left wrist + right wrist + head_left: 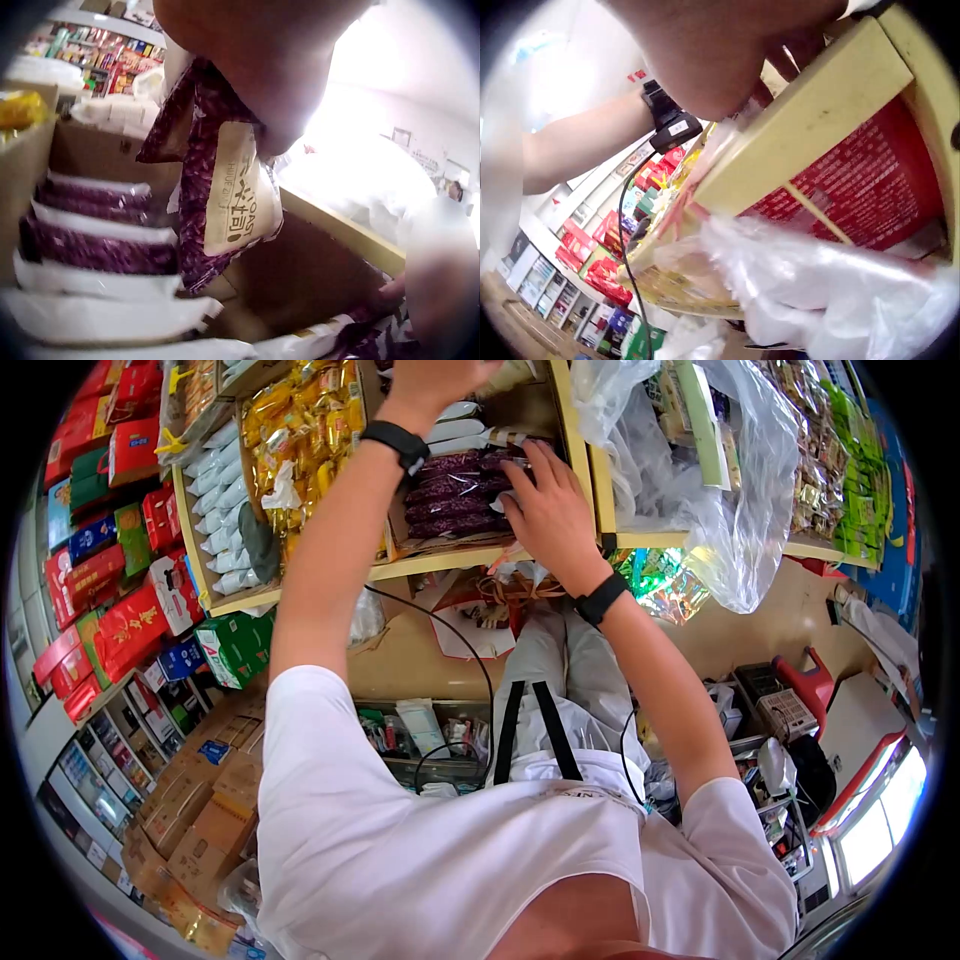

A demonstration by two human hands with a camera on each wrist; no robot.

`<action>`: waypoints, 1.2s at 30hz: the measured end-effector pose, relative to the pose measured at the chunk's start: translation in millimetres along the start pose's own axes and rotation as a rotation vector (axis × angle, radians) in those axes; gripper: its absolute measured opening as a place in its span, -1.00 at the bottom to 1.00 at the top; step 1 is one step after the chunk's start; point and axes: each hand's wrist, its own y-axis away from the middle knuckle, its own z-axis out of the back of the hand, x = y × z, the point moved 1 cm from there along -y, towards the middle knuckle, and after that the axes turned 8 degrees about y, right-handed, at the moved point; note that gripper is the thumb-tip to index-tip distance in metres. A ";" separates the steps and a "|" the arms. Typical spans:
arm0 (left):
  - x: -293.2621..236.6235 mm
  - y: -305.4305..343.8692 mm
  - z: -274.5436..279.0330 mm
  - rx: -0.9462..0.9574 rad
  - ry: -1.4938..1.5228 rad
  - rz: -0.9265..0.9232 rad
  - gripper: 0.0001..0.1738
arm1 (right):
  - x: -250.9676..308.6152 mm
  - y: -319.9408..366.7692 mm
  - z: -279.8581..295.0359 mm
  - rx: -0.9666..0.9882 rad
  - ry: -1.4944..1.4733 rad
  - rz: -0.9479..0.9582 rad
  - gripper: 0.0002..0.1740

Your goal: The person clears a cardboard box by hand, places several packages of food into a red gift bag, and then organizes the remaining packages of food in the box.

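In the left wrist view, my left hand (259, 67) grips a purple package with a cream label (232, 187), held above a cardboard box (292, 259). Rows of purple and white packages (97, 244) lie in that box. The head view has my left hand (440, 380) at the top edge, over the box's far part. My right hand (548, 510) rests with spread fingers on the near right end of the purple packages (450, 495). The right wrist view shows its back (720, 45) beside the yellow box edge (802, 112); its fingertips are partly hidden.
Yellow-wrapped snacks (325, 420) fill the compartment on the left, beside white packets (215, 500). A clear plastic bag (745, 520) hangs over the edge on the right. Red gift boxes (130, 640) stand at the far left. A black cable (465, 620) dangles below the shelf.
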 end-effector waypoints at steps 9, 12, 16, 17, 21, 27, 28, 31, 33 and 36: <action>-46.2 41.2 -32.6 0.160 0.248 0.096 -0.37 | -2.8 0.3 -6.5 0.058 0.162 0.070 -0.56; -13.8 9.1 -33.1 0.420 0.824 0.282 -0.29 | -1.3 -1.2 -4.8 0.056 0.158 0.049 -0.54; 13.5 -1.0 -83.7 0.927 0.760 0.411 0.11 | 0.1 -3.8 -5.1 0.061 0.141 0.007 -0.51; 15.1 3.5 -95.4 0.928 0.765 0.415 0.11 | 1.5 -4.0 -3.4 0.066 0.136 -0.002 -0.49; 30.3 8.4 -122.9 1.002 0.980 0.594 0.30 | 3.6 -6.4 0.6 0.096 0.107 -0.014 -0.46; 20.5 -0.1 -100.6 1.052 0.913 0.584 0.33 | 2.8 -7.7 2.5 0.093 0.159 0.043 -0.46; 13.7 -18.0 -69.4 1.201 0.875 0.603 0.37 | 2.4 -8.3 1.4 0.096 0.155 0.038 -0.46; 13.9 -2.7 -51.5 1.213 0.846 0.448 0.44 | 2.1 -8.6 -2.0 0.125 0.135 0.004 -0.47; 14.0 9.1 -54.8 1.049 0.820 0.268 0.50 | 1.5 -8.3 -4.1 0.134 0.161 0.002 -0.51; 13.3 4.1 -54.1 0.999 0.897 0.213 0.42 | 0.1 -6.3 -7.7 0.139 0.158 -0.012 -0.54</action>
